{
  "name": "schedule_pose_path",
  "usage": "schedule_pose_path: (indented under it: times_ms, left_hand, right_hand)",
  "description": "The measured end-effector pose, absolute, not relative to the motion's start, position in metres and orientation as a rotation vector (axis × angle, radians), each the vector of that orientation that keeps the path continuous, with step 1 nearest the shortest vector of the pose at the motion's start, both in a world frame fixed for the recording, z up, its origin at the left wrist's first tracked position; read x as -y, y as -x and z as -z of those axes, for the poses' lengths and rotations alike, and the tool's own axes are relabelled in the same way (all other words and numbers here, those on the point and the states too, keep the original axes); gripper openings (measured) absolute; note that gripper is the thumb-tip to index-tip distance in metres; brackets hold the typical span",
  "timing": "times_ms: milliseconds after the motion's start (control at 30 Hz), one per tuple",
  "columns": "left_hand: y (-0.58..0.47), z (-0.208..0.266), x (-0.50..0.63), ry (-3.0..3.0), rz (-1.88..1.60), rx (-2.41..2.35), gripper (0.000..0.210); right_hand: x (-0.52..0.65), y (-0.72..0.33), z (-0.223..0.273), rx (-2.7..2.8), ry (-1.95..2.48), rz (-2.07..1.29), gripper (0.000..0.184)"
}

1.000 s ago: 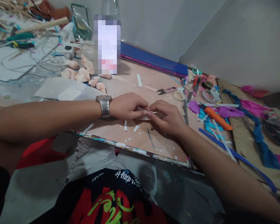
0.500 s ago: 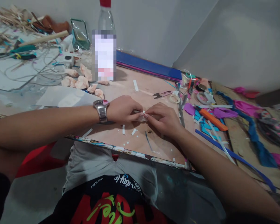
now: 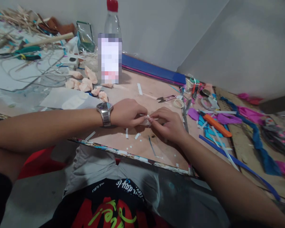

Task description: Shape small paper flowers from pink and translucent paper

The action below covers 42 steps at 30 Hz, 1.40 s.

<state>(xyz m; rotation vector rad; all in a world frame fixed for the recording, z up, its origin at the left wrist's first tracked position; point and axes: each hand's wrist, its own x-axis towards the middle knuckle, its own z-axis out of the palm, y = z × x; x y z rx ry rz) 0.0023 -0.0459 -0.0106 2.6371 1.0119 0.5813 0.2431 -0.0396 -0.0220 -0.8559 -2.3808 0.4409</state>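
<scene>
Relative to one second ago, the camera view is tilted higher: the red cap (image 3: 112,5) of the bottle (image 3: 112,23), previously out of frame, is now visible. The pale piece (image 3: 146,122), which earlier also filled the gap between the thumb and index finger of the left hand (image 3: 123,112), now shows chiefly below the meeting fingertips, with a thin edge projecting beneath the index finger of the right hand (image 3: 169,123). The dial of the watch (image 3: 104,107), first seen nearly edge-on, faces the camera more.
</scene>
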Motion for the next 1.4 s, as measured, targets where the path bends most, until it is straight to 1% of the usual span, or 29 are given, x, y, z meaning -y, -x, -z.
schedule_pose_path:
  times_ms: [100,300,533,733,900,1000,1200,1400]
  left_hand:
    - [-0.002,0.011,0.046,-2.622,-0.581,-1.017,0.043]
    - [-0.003,0.013,0.047,-2.614,-0.587,-1.029,0.042]
    - [-0.003,0.012,0.046,-2.573,-0.573,-1.214,0.033]
    - [-0.002,0.009,0.047,-2.565,-0.575,-1.254,0.035]
    - [-0.001,0.004,0.046,-2.568,-0.601,-1.319,0.03]
    - [0.0,0.003,0.045,-2.569,-0.592,-1.288,0.027]
    - [-0.001,0.006,0.048,-2.616,-0.486,-1.118,0.037]
    - [-0.004,0.003,0.052,-2.554,-0.484,-1.055,0.037]
  right_hand:
    - [0.039,-0.243,0.022,2.406,0.794,-0.465,0.013]
    - [0.04,-0.242,0.022,2.37,0.752,-0.462,0.012]
    - [0.041,-0.243,0.021,2.391,0.776,-0.451,0.01]
    - [0.04,-0.243,0.021,2.429,0.77,-0.461,0.013]
    - [0.04,-0.244,0.021,2.427,0.817,-0.474,0.015]
    - [0.039,-0.244,0.021,2.424,0.836,-0.484,0.016]
    - [0.04,-0.242,0.021,2.433,0.749,-0.527,0.013]
    - [0.042,-0.242,0.02,2.424,0.743,-0.519,0.009]
